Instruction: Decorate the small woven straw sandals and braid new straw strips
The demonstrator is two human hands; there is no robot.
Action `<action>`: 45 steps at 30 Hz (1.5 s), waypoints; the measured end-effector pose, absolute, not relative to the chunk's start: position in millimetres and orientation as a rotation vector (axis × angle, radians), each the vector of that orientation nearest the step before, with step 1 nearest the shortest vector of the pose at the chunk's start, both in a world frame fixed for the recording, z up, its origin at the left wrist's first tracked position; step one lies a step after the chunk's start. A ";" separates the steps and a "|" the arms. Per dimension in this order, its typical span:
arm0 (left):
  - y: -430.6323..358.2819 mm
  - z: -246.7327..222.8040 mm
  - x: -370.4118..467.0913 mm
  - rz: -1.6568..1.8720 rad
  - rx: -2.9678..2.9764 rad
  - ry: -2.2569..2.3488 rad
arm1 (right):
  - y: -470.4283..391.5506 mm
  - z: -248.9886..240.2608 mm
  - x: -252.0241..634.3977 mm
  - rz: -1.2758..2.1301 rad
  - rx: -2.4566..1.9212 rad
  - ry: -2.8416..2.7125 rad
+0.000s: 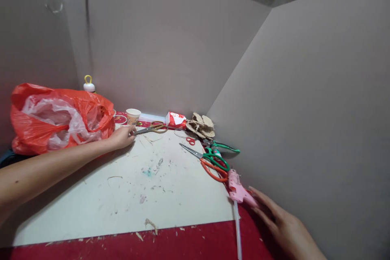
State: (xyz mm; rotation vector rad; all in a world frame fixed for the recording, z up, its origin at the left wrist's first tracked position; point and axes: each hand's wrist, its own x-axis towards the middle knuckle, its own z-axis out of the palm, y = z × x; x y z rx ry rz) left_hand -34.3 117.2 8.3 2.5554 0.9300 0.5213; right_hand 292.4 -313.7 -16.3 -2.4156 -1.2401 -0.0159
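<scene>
My left hand (123,137) reaches to the far side of the white board, its fingers closed at the blade end of a pair of scissors with brownish-gold handles (157,127). A paper cup (133,117) stands just behind that hand. At the right edge, my right hand (278,223) has its fingers on either side of the handle of a pink glue gun (237,187). A long translucent glue stick (237,229) sticks out of the gun towards me. Beyond the gun lie orange-handled scissors (215,170) and green-handled pliers (225,146).
A red plastic bag (61,120) bulges at the left, with a white-capped bottle (89,86) behind it. Along the back lie a red box (176,120), woven tan pieces (201,126) and small red scissors (190,141). Scraps dot the white board (100,207) over red cloth. Grey walls enclose the table.
</scene>
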 end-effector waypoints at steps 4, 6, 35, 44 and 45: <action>123.7 9.4 -26.3 0.537 2.576 1.015 | -313.0 -21.0 302.4 -0.010 -2.454 -1.201; 124.1 10.8 -22.8 0.541 2.578 1.032 | -310.1 -18.0 301.3 -0.004 -2.446 -1.173; 85.4 -20.5 -7.9 0.624 2.570 0.794 | -254.4 1.9 168.4 0.923 -1.044 -0.300; 86.9 -19.9 -12.8 0.624 2.592 0.662 | -258.1 3.4 164.6 0.799 -1.128 -0.294; 87.3 -19.9 -12.9 0.623 2.591 0.653 | -258.9 3.3 164.4 0.790 -1.131 -0.292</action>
